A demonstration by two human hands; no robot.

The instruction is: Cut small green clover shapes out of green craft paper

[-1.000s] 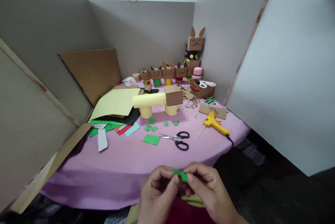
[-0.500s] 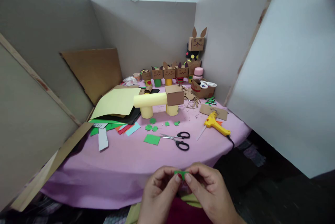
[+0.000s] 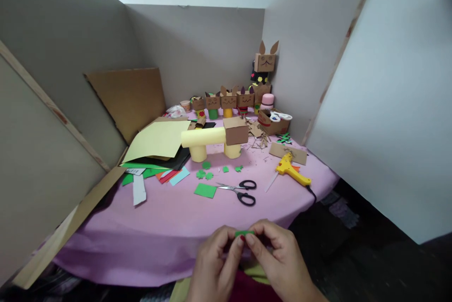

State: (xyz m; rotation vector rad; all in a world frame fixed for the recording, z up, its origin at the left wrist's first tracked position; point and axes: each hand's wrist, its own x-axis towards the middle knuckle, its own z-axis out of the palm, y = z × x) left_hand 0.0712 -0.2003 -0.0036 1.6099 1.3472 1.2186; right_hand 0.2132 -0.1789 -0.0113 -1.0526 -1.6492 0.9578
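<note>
Between the fingertips of both hands is a small piece of green paper (image 3: pixel 244 233), held at the near edge of the table. My left hand (image 3: pixel 219 256) pinches its left end and my right hand (image 3: pixel 273 251) its right end; the fingers cover part of it. Beyond them on the cloth lie black-handled scissors (image 3: pixel 236 190), blades pointing left, with a green paper rectangle (image 3: pixel 205 191) by their tips. Several green paper cutouts (image 3: pixel 206 165) are scattered behind. Farther back stands a figure of pale yellow paper tubes (image 3: pixel 203 137) with a brown cardboard box (image 3: pixel 236 131) at its right end.
A yellow glue gun (image 3: pixel 294 171) rests at the right by a cardboard strip (image 3: pixel 287 153). Yellow and black sheets (image 3: pixel 158 139) are stacked at left. Box-headed cardboard figures (image 3: pixel 229 100) line the back, beside an open box with white scissors (image 3: pixel 278 116). Partitions (image 3: pixel 197 47) enclose the table.
The green paper between my fingers now appears as a narrower strip, and my thumbs have shifted slightly along it. The whole view has tipped up a little. Objects on the table have stayed put.
</note>
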